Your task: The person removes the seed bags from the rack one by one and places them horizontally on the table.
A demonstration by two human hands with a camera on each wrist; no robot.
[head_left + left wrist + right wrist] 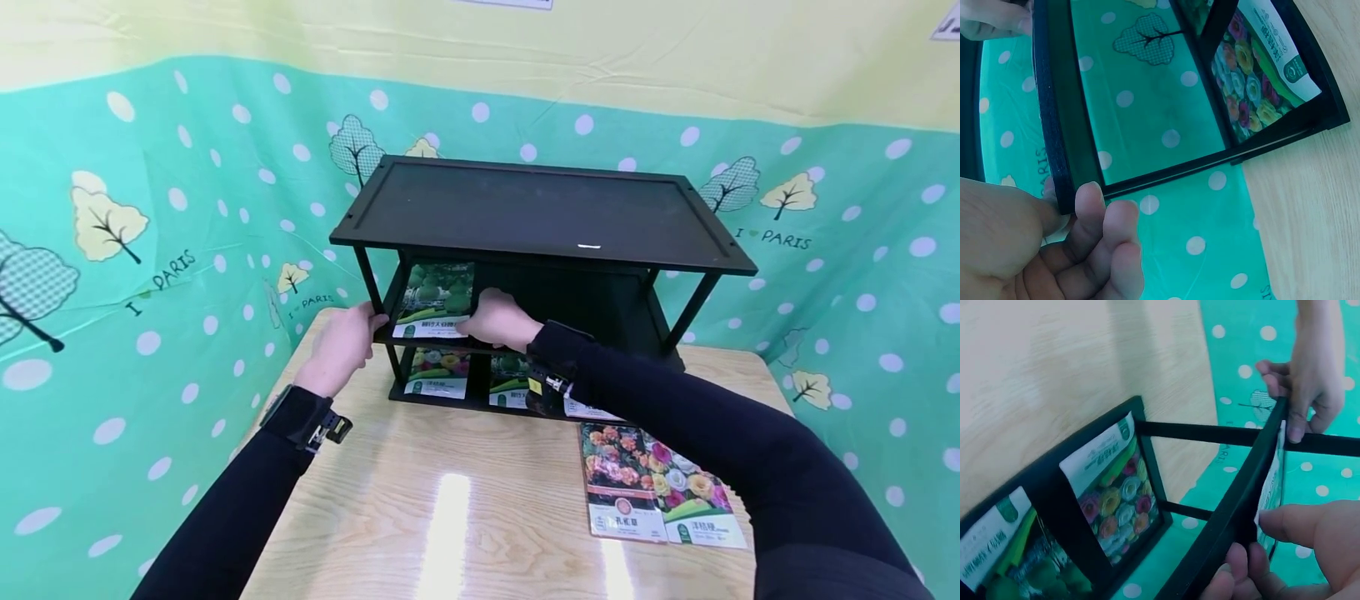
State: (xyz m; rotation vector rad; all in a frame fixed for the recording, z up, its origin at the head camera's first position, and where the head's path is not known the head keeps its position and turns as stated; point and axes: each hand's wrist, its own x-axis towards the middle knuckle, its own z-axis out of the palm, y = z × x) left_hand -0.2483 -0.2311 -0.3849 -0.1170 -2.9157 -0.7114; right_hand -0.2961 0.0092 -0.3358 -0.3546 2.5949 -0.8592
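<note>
A black tiered rack [540, 208] stands on the table. My left hand [339, 348] grips the front left corner of its middle shelf, thumb and fingers on either side of the edge in the left wrist view. On that shelf, at the left, lies a seed packet [437, 292] with a green picture and white label strip. My right hand [498, 319] is at the packet's front right corner. In the right wrist view, the thumb touches the packet [1269, 487] while the other fingers curl by the shelf's front edge.
On the bottom shelf are a flower packet [437, 372], a green packet [508, 379] and a third, partly hidden packet [588, 408]. Two flower packets, one orange-pink [621, 475] and one multicoloured [693, 496], lie on the table [360, 517] at front right. A patterned curtain [172, 333] surrounds the table.
</note>
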